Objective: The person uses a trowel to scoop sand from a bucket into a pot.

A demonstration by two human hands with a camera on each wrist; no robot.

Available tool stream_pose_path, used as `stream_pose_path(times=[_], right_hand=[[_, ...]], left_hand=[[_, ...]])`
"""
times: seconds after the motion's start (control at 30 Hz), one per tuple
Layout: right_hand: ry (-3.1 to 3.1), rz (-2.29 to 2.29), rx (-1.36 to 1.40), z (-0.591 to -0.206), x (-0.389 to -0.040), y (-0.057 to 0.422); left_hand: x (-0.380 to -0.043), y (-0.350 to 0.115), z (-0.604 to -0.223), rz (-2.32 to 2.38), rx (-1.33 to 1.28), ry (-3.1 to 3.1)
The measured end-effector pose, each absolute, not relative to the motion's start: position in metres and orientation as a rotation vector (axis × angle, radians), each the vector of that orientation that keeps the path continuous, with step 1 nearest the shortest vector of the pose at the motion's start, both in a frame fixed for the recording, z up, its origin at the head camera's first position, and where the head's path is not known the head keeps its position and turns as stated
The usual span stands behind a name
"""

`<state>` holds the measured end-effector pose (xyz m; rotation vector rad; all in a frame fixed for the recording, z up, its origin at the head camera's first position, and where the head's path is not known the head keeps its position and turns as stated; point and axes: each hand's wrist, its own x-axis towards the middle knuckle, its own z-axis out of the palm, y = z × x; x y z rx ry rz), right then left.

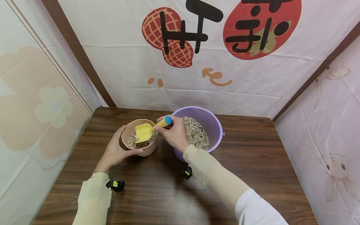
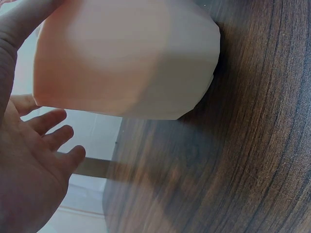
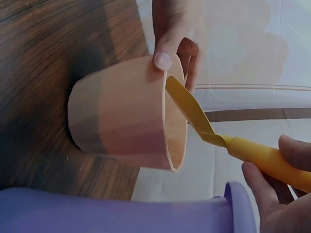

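A peach-coloured plant pot (image 1: 147, 151) with a faceted rim stands upright on the table, partly filled with a grainy, gravel-like mix (image 1: 133, 142). My left hand (image 1: 116, 152) holds the pot at its rim, thumb on the near side and fingers round the left side. In my right hand (image 1: 176, 133) is the handle of a small yellow shovel (image 3: 265, 158) with a blue end. The shovel's blade (image 1: 144, 132) tilts down into the pot's mouth, a few grains by its left edge. In the left wrist view, the pot's wall (image 2: 131, 58) hides its contents.
A purple bucket (image 1: 215, 128) holding more of the same mix stands right of the pot, partly behind my right hand and forearm. Both stand on a dark wood-grain table (image 1: 247, 162). Printed cloth walls (image 1: 121, 75) rise behind the table and at both sides.
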<state>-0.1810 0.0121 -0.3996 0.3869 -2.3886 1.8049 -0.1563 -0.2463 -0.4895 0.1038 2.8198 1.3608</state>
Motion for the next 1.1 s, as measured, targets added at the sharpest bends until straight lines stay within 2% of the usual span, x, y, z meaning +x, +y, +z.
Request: stream_pose_path(times=[0.43,1.1], right_hand=[[-2.398,1.748,0.441,-0.396,-0.178,0.023],[-2.110,2.039,0.426,-0.375,-0.168,0.069]], left_hand=[[-0.154,-0.244,-0.487,1.382,0.100,2.801],[-0.156,-0.244,-0.490,1.373,0.099,2.822]])
